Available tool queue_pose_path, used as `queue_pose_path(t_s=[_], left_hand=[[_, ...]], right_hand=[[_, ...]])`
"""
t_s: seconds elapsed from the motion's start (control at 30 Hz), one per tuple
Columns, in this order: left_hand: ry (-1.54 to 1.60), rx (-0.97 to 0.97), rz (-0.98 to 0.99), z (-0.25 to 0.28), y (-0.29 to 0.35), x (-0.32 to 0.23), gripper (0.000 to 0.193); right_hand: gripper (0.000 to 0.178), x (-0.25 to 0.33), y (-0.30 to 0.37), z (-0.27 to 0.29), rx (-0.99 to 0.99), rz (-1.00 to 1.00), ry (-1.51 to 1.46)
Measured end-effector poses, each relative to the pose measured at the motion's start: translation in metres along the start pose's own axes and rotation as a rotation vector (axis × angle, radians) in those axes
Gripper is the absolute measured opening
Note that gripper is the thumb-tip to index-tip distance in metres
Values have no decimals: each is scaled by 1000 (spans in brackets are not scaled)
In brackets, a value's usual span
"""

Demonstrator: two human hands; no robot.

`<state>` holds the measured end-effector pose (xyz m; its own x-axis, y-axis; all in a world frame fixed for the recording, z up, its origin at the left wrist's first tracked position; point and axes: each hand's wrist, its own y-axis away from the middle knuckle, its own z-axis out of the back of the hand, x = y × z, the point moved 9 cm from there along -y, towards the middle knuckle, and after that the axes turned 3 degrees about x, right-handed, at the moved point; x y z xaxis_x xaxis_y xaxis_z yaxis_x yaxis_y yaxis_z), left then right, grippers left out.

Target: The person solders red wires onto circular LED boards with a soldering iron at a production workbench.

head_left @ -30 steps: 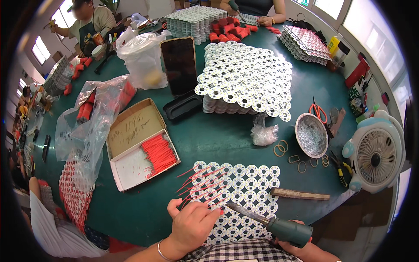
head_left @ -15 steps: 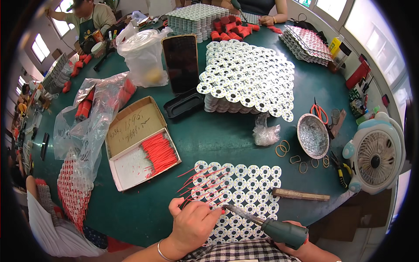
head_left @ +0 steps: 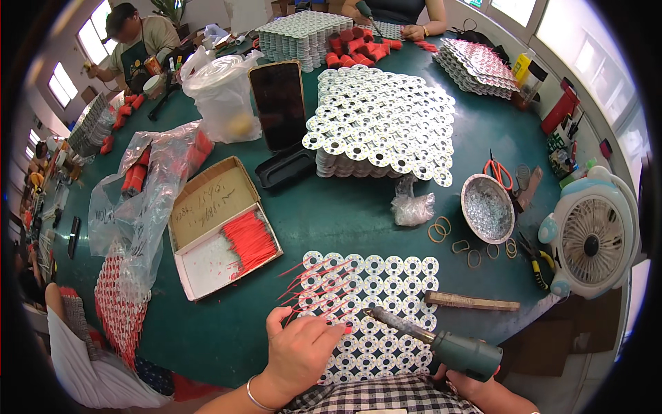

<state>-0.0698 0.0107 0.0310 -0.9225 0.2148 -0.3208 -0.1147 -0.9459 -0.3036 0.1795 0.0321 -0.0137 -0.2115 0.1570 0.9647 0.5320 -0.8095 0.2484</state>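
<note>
A panel of white ring-shaped circuit boards lies flat in front of me, with several thin red wires sticking out leftward from its left columns. My left hand rests over the panel's lower left, thumb and fingers pinched at a red wire that they mostly hide. In my right hand is a soldering iron, gripped by its dark green handle. Its tip points left above the panel, a little apart from my left fingertips. Left of the panel, an open cardboard box holds a pile of cut red wires.
A wooden stick touches the panel's right side. Beyond are a metal bowl, rubber bands, pliers and a fan. Farther back stand a stack of panels and a phone. Other people sit around the table.
The soldering iron's tip has lifted away from my left fingertips, up and to the right. My left hand stays almost in place. The whole view has shifted slightly.
</note>
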Motion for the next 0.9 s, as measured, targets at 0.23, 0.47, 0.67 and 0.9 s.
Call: queue_pose_path(t_s=[0.23,0.47,0.67,0.9], left_hand=[[27,-60,-37,6,3,-11,18],[28,-14,-34,0,2,-10,17],[39,12,-23,-3,2,-9,17],[24,14,-20,-4,3,-8,17]], right_hand=[[29,-7,5,3,29,35,-17],[25,15,1,-9,41,126,293],[29,24,6,-15,55,242,567],[33,40,-4,-24,73,252,642]])
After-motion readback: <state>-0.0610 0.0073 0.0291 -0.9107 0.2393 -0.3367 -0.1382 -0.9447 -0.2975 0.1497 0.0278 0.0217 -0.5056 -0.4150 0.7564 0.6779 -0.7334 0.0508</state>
